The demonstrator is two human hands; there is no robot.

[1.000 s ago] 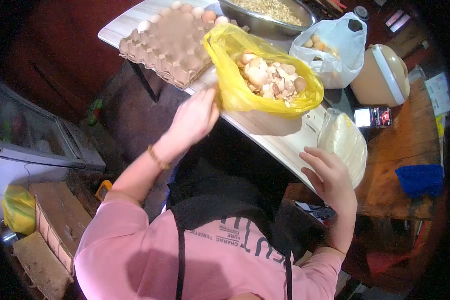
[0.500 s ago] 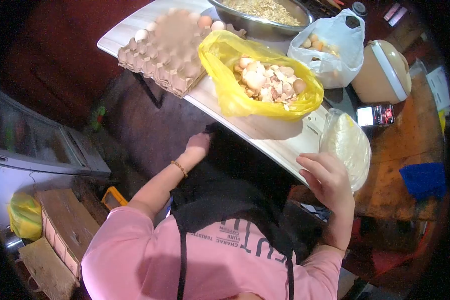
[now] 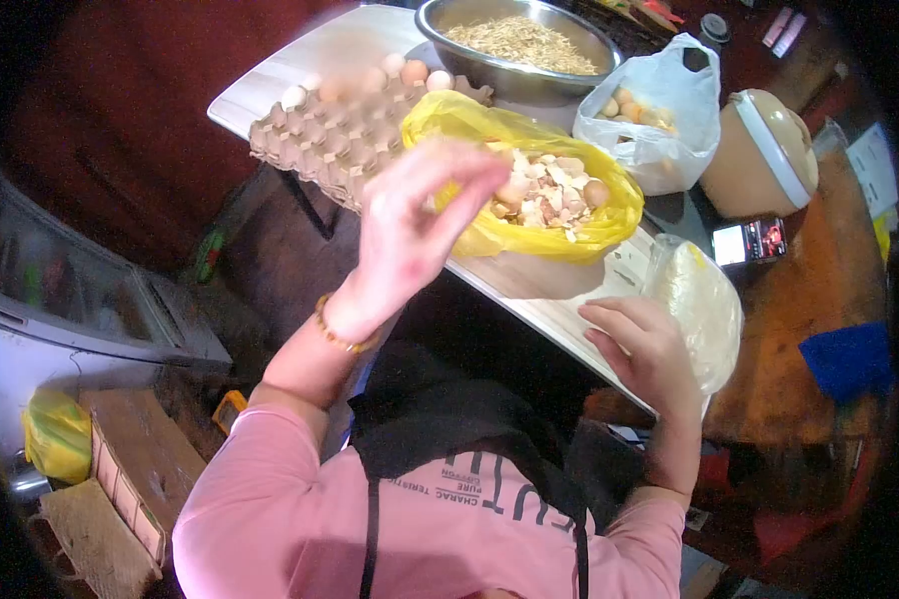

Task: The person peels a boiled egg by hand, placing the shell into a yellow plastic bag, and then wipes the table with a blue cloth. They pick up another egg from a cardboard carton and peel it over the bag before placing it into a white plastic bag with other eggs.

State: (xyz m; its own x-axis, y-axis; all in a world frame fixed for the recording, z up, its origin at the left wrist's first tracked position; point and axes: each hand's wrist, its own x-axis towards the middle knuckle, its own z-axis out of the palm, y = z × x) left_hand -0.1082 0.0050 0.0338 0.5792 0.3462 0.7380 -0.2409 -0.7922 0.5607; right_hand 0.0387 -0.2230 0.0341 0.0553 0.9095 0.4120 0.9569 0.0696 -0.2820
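My left hand (image 3: 405, 225) is raised over the near left side of the yellow plastic bag (image 3: 529, 240), its thumb and fingertips brought together; motion blur hides whatever may be between them. Broken eggshells (image 3: 549, 195) fill the bag's mouth. To the left lies a cardboard egg tray (image 3: 320, 140) with several eggs (image 3: 415, 72) along its far side. My right hand (image 3: 641, 344) is at the table's near edge with fingers loosely curled and apart, holding nothing. Close beside it sits a clear bag of pale contents (image 3: 697, 309).
A steel bowl of straw-like flakes (image 3: 514, 45) stands at the back. Right of it are a white bag (image 3: 654, 150) with round yellowish items, a beige lidded container (image 3: 754, 150) and a lit phone (image 3: 749, 243). A blue cloth (image 3: 846, 361) lies farther right on the wooden surface.
My left hand has risen from beside the apron to above the yellow bag's near left side. My right hand has barely moved. The view has shifted slightly.
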